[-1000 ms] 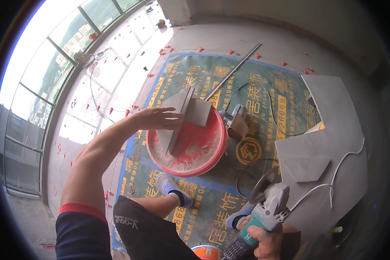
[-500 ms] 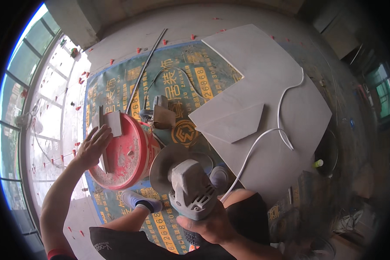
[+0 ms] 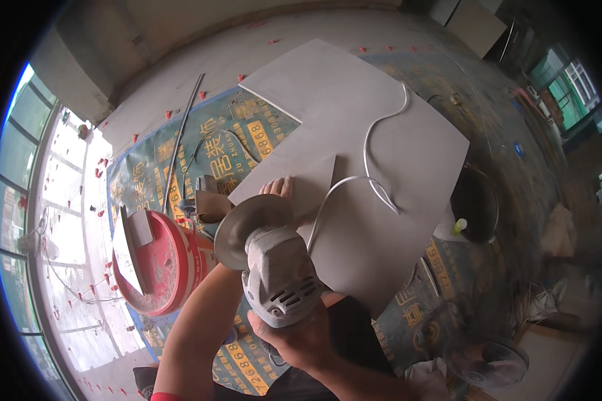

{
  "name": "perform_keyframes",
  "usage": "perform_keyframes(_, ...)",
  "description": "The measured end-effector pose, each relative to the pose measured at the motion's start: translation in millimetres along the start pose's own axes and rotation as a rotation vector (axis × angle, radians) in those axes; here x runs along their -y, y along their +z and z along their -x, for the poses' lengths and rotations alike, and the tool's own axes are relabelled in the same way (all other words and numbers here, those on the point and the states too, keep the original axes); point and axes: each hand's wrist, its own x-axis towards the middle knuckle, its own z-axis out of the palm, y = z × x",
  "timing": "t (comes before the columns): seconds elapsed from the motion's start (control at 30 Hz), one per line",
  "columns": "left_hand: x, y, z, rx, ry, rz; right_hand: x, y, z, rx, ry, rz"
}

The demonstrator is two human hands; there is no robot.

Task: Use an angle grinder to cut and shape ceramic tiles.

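My right hand is wrapped round the body of an angle grinder, a dusty grey tool whose round disc points away from me. Past that disc, the fingers of my left hand are stretched over a small angled tile offcut; the disc hides the rest of the hand. The offcut lies on a large grey tile with a notched corner. To the left, narrow tile pieces rest on the dusty lid of a red bucket.
A white cable loops over the large tile. Next to the bucket sits a small power tool. A long metal bar lies on the printed green floor sheet. A black bucket stands at the right.
My left hand has left the tile pieces on the bucket and moved right onto the offcut. The view has turned right. My right hand still holds the grinder.
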Motion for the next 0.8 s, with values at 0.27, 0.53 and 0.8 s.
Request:
perform_keyframes(0.27, 78, 12, 74, -0.22, 0.15, 0.497, 2, -14, 3, -0.058, 0.049, 0.091)
perform_keyframes(0.53, 125, -49, 244, -0.377, -0.734, 0.028, -6, 13, 16, 0.058, 0.211, -0.259)
perform_keyframes(0.8, 158, -42, 260, -0.406, -0.59, 0.073, -53, 53, 43, 0.182, 0.248, -0.15)
